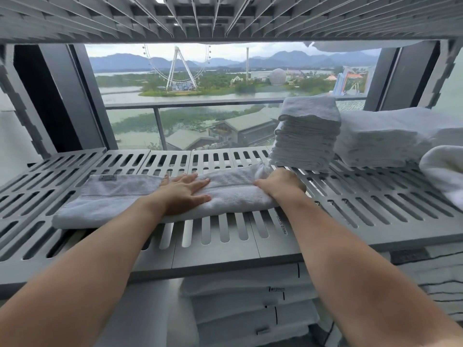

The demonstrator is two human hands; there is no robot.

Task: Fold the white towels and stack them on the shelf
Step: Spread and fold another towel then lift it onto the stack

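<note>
A long folded white towel (110, 199) lies across the grey slatted shelf (375, 204), running left to right, with a small dark label at its far left corner. My left hand (185, 194) lies flat on the towel's middle, fingers straight and spread. My right hand (283, 184) grips the towel's right end, fingers curled over the bunched edge.
A tall stack of small folded white cloths (305, 136) stands just behind my right hand. Larger folded towels (385, 139) fill the shelf's right side. Another slatted shelf (225, 18) hangs close overhead. Folded linen (248, 311) sits on the level below. A window lies behind.
</note>
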